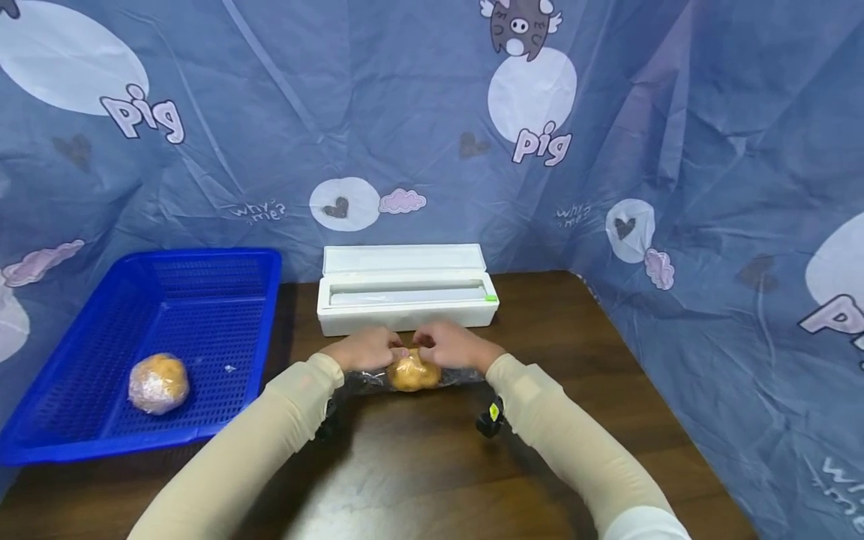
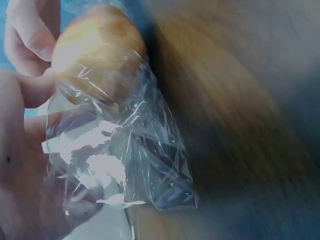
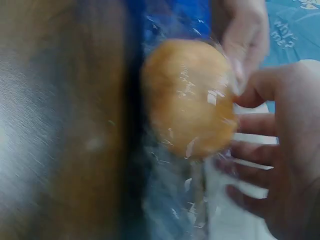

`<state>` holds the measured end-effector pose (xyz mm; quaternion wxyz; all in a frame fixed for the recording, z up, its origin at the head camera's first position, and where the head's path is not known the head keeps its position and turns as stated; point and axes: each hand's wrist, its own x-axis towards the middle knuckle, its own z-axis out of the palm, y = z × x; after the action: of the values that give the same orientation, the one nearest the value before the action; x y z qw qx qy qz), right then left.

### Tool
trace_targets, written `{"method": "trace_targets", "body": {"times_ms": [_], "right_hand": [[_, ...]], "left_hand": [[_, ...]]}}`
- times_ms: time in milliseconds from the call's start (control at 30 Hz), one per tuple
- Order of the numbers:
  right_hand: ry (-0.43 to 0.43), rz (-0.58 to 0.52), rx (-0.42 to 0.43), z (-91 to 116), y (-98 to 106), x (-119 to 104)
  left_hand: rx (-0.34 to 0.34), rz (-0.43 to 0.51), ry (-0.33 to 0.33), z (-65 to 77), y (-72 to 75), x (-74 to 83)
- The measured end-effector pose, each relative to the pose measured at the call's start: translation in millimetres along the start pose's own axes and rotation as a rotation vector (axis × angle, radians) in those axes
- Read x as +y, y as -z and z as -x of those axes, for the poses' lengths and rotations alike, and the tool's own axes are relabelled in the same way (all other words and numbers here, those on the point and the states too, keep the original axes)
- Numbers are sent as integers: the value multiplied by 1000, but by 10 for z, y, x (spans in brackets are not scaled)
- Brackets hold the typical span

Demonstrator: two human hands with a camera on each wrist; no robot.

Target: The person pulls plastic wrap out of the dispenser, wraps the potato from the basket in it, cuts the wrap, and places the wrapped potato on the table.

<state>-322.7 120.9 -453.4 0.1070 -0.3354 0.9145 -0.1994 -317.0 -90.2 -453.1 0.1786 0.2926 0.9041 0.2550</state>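
Note:
A round golden-brown bun (image 1: 413,374) lies in clear plastic wrap at mid-table, just in front of the white box. My left hand (image 1: 367,349) is at its upper left, thumb and fingertips pinching the film close to the bun. From the upper right my right hand (image 1: 460,347) pinches the film too, the two sets of fingertips nearly meeting over the bun. Loose crinkled wrap (image 2: 160,170) trails off one side in the left wrist view. In the right wrist view the film stretches smooth over the bun (image 3: 187,100), and more wrap (image 3: 175,195) hangs past it.
Behind the hands stands a white wrap dispenser box (image 1: 408,319), lid raised, a roll inside. On the left, a blue plastic basket (image 1: 270,330) holds another wrapped bun (image 1: 159,384). Patterned blue cloth (image 1: 432,112) hangs behind and right of the brown table (image 1: 418,465).

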Motion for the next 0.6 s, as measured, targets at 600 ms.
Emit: {"method": "trace_targets", "body": {"times_ms": [600], "right_hand": [[-2,458,49,195,-392,-138]], "left_hand": [[256,-466,-21,243,-381,228]]}}
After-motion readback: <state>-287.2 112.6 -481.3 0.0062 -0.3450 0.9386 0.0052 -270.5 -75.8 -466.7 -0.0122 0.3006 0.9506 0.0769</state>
